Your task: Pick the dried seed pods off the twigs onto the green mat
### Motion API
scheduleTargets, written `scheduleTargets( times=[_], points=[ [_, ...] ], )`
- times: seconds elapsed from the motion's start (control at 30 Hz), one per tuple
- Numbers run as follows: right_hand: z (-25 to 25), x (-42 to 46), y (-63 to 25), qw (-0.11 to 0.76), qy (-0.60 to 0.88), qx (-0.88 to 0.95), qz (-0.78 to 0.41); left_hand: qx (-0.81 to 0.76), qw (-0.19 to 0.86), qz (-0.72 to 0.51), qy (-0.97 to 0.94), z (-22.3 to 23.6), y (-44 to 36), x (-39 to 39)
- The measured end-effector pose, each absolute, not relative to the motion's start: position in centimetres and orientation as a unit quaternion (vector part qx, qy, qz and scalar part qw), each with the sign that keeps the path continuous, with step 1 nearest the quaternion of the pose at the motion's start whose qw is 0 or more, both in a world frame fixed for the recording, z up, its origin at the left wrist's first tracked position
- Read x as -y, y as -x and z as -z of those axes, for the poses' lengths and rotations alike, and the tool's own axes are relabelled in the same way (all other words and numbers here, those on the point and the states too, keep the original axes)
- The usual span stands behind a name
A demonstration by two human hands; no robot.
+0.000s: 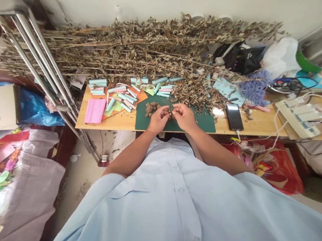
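Note:
Both of my hands are over a dark green mat [204, 123] at the table's front edge. My left hand [159, 120] and my right hand [184, 116] come close together, fingers curled and pinched on dried plant leaves between them. Brownish dried leaf bits show between the fingertips; their exact shape is too small to make out. Beside my left hand sits a small heap of crumpled dried leaf clumps [151, 107]. Behind my right hand spreads a loose pile of dried leaves [194, 94], partly on the mat.
Long dried plant stalks [130, 43] lie along the wall. Several rolled paper tubes [125, 97] and a pink paper sheet [95, 111] are at left. A phone [234, 116] on a cable, purple cord [256, 85] and a power strip [298, 115] are at right. Metal poles [48, 59] stand left.

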State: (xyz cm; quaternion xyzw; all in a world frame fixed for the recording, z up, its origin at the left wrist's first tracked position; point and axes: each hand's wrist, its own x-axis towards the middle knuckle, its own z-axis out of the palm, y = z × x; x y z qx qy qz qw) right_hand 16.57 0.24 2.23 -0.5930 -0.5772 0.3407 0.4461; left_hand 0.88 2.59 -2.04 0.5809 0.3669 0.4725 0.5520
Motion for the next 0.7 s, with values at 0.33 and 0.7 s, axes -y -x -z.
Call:
scheduleTargets(
  times=[0.33,0.7],
  points=[
    [-2.01,-0.29,-16.68,0.453,0.594,0.57,-0.344,-0.374,0.542,-0.463,-0.594,1.87,-0.81,-2.47],
    [-2.26,-0.75,-17.01,0.498,0.601,0.512,-0.359,-0.385,0.511,-0.468,-0.609,1.69,-0.52,-2.47]
  ],
)
